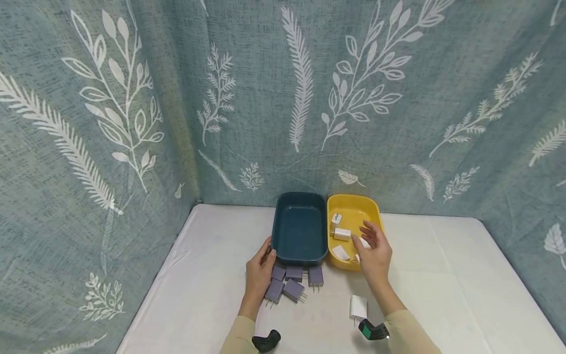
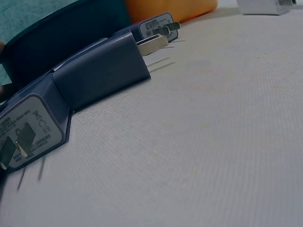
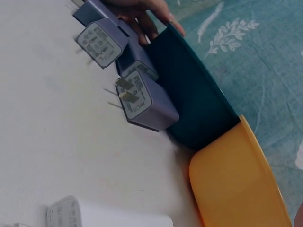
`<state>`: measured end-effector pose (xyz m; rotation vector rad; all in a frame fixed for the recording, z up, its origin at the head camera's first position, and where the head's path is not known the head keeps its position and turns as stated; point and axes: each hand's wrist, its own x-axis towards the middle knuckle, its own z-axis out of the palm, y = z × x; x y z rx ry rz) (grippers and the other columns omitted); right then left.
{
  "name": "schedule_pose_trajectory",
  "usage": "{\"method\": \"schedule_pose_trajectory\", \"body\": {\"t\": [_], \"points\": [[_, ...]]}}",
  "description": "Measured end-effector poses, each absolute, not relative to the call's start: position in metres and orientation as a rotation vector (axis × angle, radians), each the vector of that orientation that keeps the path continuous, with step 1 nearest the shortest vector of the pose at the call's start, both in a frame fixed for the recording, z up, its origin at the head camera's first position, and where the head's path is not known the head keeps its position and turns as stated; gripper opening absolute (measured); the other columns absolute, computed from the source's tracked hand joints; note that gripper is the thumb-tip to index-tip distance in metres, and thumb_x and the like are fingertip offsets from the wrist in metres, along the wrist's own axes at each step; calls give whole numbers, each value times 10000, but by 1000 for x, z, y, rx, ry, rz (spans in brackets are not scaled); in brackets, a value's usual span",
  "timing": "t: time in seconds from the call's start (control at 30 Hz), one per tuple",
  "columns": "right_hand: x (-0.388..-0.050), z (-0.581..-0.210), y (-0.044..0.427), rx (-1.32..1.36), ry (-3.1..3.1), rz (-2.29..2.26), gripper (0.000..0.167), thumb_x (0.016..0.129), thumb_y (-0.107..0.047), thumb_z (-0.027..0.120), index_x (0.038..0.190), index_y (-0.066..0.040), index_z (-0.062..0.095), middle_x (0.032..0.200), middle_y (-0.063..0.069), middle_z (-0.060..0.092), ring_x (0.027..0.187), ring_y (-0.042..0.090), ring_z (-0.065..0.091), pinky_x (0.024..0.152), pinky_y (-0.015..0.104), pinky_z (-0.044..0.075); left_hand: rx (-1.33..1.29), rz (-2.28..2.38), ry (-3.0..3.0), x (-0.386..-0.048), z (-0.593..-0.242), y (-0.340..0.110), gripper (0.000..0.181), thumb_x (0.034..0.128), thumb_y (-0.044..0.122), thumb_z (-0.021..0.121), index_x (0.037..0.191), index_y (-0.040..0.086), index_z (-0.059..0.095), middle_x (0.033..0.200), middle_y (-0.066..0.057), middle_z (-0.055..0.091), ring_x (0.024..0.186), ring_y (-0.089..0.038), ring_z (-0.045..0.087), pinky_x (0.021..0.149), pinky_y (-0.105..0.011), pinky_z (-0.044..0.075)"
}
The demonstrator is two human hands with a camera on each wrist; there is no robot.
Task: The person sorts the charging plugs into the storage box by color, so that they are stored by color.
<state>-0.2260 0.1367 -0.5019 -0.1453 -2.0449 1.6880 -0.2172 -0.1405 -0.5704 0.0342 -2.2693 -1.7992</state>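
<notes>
My left hand point(image 1: 259, 270) holds the near left corner of a dark teal tray point(image 1: 300, 258), its thumb and fingers against the wall and rim. In the right wrist view, that hand's fingers point(image 3: 150, 21) show at the tray's edge. My right hand point(image 1: 376, 255) is over the near right part of a yellow tray point(image 1: 353, 202), thumb and fingers spread apart, nothing seen between them. White charger plugs point(image 1: 342, 234) lie inside the yellow tray, some partly hidden by that hand. The teal tray shows a bare floor.
Several purple-grey charger plugs point(image 1: 294, 290) cluster before the teal tray, prongs toward me. One white charger plug point(image 1: 358, 307) lies on the white tabletop point(image 1: 442, 275) near my right forearm. A patterned curtain point(image 1: 274, 98) hangs right behind the trays.
</notes>
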Motion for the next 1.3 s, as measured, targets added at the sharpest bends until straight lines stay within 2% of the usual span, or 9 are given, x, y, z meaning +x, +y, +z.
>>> {"method": "schedule_pose_trajectory", "body": {"t": [0.43,0.67,0.9,0.97,1.1,1.23,1.3], "points": [[-219,-510,137,-91,-1995,1693,405,833,-36,747,1212,13,615,1192,171,651,1056,249,657,883,136,536,41,-1812,-2266,-216,-569,-141,427,991,211,564,1416,190,522,1444,-27,528,1285,-207,558,1020,-336,501],[-215,-513,137,-26,-1978,1709,361,815,-6,751,1158,11,639,1147,224,657,1007,221,673,859,172,558,27,-1810,-2262,-215,-568,-142,427,991,212,565,1416,186,522,1440,-41,531,1272,-220,571,1017,-332,504],[-213,-512,137,21,-1978,1668,357,788,31,764,1127,11,655,1033,-90,673,916,189,687,780,181,576,16,-1814,-2264,-215,-568,-142,432,990,222,568,1418,193,519,1446,-47,526,1278,-243,566,1024,-348,498],[-212,-509,137,12,-1982,1668,353,790,31,763,1127,14,657,1019,-114,666,894,157,683,761,156,569,12,-1810,-2261,-215,-568,-143,432,992,221,566,1420,186,517,1444,-52,527,1272,-242,569,1020,-348,502],[-205,-501,135,9,-2000,1656,349,787,63,751,1119,61,648,996,-82,664,849,157,678,722,131,561,17,-1819,-2260,-215,-567,-143,428,991,219,567,1416,195,522,1442,-40,530,1271,-228,570,1020,-343,501],[-194,-492,134,47,-2024,1621,350,774,106,737,1105,122,625,976,-38,665,816,206,687,700,157,573,15,-1816,-2265,-214,-567,-143,431,990,223,568,1418,196,520,1444,-42,528,1277,-233,566,1024,-349,497],[-191,-492,134,46,-2032,1613,353,771,108,739,1104,127,623,968,-34,666,807,185,689,697,158,574,11,-1805,-2270,-213,-567,-144,434,993,223,563,1422,181,515,1445,-56,527,1277,-245,565,1021,-354,500]]}}
